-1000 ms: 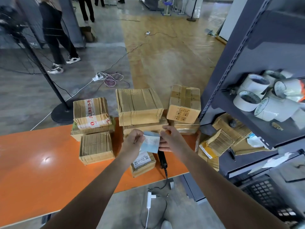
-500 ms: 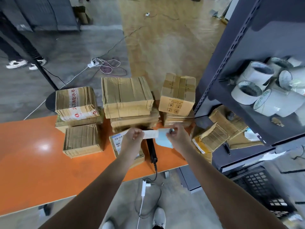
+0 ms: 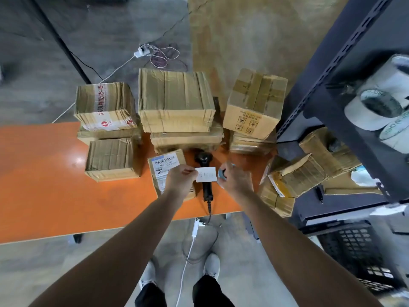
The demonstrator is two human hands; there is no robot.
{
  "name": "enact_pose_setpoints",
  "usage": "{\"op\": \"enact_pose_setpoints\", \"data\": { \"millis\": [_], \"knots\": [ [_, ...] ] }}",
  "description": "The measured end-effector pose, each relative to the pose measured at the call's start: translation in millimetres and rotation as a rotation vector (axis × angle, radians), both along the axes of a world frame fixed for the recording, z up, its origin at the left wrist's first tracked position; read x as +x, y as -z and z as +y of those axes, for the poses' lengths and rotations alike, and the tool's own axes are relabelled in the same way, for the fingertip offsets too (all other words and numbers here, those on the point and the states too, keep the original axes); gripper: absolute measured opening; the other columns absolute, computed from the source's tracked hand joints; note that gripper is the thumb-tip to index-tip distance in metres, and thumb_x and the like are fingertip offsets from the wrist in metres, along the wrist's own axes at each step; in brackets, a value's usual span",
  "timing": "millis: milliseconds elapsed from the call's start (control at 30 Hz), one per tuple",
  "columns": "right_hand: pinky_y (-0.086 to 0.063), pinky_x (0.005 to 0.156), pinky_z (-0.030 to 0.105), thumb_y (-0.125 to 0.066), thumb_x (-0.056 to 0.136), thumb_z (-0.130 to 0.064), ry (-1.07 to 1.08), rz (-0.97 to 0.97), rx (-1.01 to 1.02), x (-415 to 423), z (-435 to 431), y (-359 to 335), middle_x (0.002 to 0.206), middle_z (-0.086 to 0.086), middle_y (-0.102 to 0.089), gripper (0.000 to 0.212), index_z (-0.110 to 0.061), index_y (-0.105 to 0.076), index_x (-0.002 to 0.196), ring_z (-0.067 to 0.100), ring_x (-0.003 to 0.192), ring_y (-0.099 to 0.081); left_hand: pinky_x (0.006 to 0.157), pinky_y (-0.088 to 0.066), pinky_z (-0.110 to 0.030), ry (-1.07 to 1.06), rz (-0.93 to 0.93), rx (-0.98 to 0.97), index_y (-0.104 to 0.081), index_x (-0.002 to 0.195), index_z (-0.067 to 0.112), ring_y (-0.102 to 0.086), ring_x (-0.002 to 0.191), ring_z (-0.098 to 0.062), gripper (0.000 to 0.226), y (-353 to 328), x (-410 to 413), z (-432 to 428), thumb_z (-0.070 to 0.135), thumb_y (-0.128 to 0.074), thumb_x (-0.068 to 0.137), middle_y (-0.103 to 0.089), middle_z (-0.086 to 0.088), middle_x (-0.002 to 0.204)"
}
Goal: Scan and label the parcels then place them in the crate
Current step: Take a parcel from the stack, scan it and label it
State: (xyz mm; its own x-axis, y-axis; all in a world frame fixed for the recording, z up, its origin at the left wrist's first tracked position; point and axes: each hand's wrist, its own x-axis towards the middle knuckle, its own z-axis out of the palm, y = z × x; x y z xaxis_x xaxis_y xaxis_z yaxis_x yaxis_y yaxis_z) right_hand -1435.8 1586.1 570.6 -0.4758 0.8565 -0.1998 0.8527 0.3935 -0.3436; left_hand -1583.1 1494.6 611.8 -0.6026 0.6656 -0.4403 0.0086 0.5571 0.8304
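Observation:
My left hand (image 3: pixel 180 178) pinches the left edge of a white label (image 3: pixel 206 174) and holds it above the orange table (image 3: pixel 44 185). My right hand (image 3: pixel 234 179) grips the crumpled blue backing paper (image 3: pixel 221 173) just right of the label. Under my left hand lies a small parcel (image 3: pixel 164 168) that bears a printed barcode label. A black handheld scanner (image 3: pixel 204 171) lies on the table between my hands, partly hidden by the label. A black crate (image 3: pixel 358 251) stands on the floor at the lower right.
Several taped cardboard parcels are stacked at the table's far side (image 3: pixel 176 100), (image 3: pixel 104 107), (image 3: pixel 254 103), with one lower box at the left (image 3: pixel 112 158). A dark metal shelf (image 3: pixel 332 85) at the right holds tape rolls (image 3: pixel 380 103) and more parcels (image 3: pixel 296 176). The scanner cable hangs off the near table edge.
The label has come off its blue backing: my left hand now holds the white label alone, and my right hand has bunched the backing up. The view has tilted downward.

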Motion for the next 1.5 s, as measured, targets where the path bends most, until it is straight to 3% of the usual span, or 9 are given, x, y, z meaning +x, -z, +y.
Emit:
{"op": "enact_pose_setpoints", "data": {
  "millis": [133,233,367,533,733,833,1000,1167,1500],
  "knots": [
    [-0.04,0.081,0.033,-0.053,0.099,-0.031,0.028,0.052,-0.003,-1.3,-6.0,-10.6,0.1,-0.004,-0.065,0.013,-0.023,-0.054,0.109,0.017,0.096,-0.062,0.056,-0.045,-0.024,-0.013,-0.032,0.0,-0.067,0.081,0.025,-0.062,0.069,-0.014,0.012,-3.2,-9.1,-6.7,0.013,-0.066,0.082,-0.069,0.004,0.081],
    [-0.051,0.079,0.036,-0.042,0.104,-0.029,0.094,0.201,-0.096,-13.8,-13.3,-26.0,0.095,0.001,-0.065,0.023,-0.016,-0.061,0.103,0.02,0.092,-0.064,0.051,-0.041,-0.023,-0.044,-0.056,0.002,-0.069,0.086,0.021,-0.055,0.057,-0.013,0.009,-7.2,-20.8,-14.3,0.014,-0.066,0.082,-0.068,0.004,0.076],
    [-0.048,0.08,0.034,-0.047,0.103,-0.03,0.102,0.384,-0.265,-40.7,-25.7,-40.9,0.102,0.006,-0.069,0.03,-0.006,-0.065,0.107,0.017,0.093,-0.06,0.055,-0.042,-0.025,-0.052,-0.055,0.022,-0.067,0.084,0.019,-0.054,0.06,-0.013,0.006,-13.7,-40.1,-26.0,0.013,-0.064,0.084,-0.066,0.003,0.079],
    [-0.041,0.07,0.022,-0.053,0.098,-0.03,0.095,0.481,-0.354,-64.0,-37.8,-41.7,0.088,-0.009,-0.065,0.016,-0.017,-0.063,0.097,0.004,0.083,-0.059,0.055,-0.045,-0.026,-0.083,-0.045,0.029,-0.068,0.086,0.016,-0.055,0.061,-0.013,0.007,-15.6,-54.8,-38.9,0.011,-0.063,0.084,-0.065,0.003,0.077],
    [-0.04,0.062,0.018,-0.054,0.098,-0.029,-0.042,0.373,-0.285,-75.5,-49.7,-38.2,0.081,-0.012,-0.059,0.012,-0.019,-0.061,0.094,0.002,0.077,-0.056,0.034,-0.036,-0.015,-0.104,-0.033,-0.024,-0.07,0.089,0.002,-0.053,0.05,-0.012,0.011,-2.5,-58.2,-53.5,0.003,-0.068,0.079,-0.065,-0.004,0.072],
    [-0.045,0.067,0.028,-0.055,0.097,-0.026,-0.072,0.305,-0.227,-78.9,-56.6,-33.2,0.085,0.001,-0.062,0.018,-0.01,-0.063,0.093,0.015,0.079,-0.058,0.045,-0.041,-0.02,-0.078,0.081,-0.091,-0.069,0.089,0.007,-0.059,0.062,-0.016,0.009,5.5,-58.0,-59.1,0.01,-0.067,0.081,-0.071,-0.007,0.084],
    [-0.034,0.06,0.022,-0.055,0.099,-0.024,-0.07,0.264,-0.141,-85.6,-63.7,-26.3,0.092,0.005,-0.059,0.015,-0.013,-0.061,0.09,0.014,0.079,-0.055,0.063,-0.054,-0.032,-0.039,0.222,-0.177,-0.057,0.091,0.016,-0.066,0.08,-0.023,0.013,13.6,-56.3,-60.8,0.018,-0.066,0.081,-0.068,-0.003,0.089],
    [-0.049,0.071,0.032,-0.054,0.099,-0.024,-0.074,0.209,-0.078,-88.2,-67.5,-22.3,0.096,0.008,-0.059,0.019,-0.008,-0.063,0.094,0.02,0.084,-0.06,0.066,-0.059,-0.041,-0.067,0.22,-0.187,-0.048,0.098,0.014,-0.066,0.079,-0.025,0.031,16.8,-54.9,-61.2,0.015,-0.071,0.078,-0.061,-0.001,0.086],
    [-0.047,0.074,0.033,-0.052,0.1,-0.025,-0.07,0.132,0.004,-92.8,-74.5,-19.5,0.104,0.01,-0.058,0.023,-0.005,-0.062,0.1,0.025,0.093,-0.058,0.059,-0.035,-0.031,0.069,0.565,-0.112,-0.057,0.089,0.005,-0.054,0.086,-0.031,0.004,26.9,-42.6,-64.8,0.008,-0.055,0.087,-0.064,-0.014,0.083]
  ]
}}
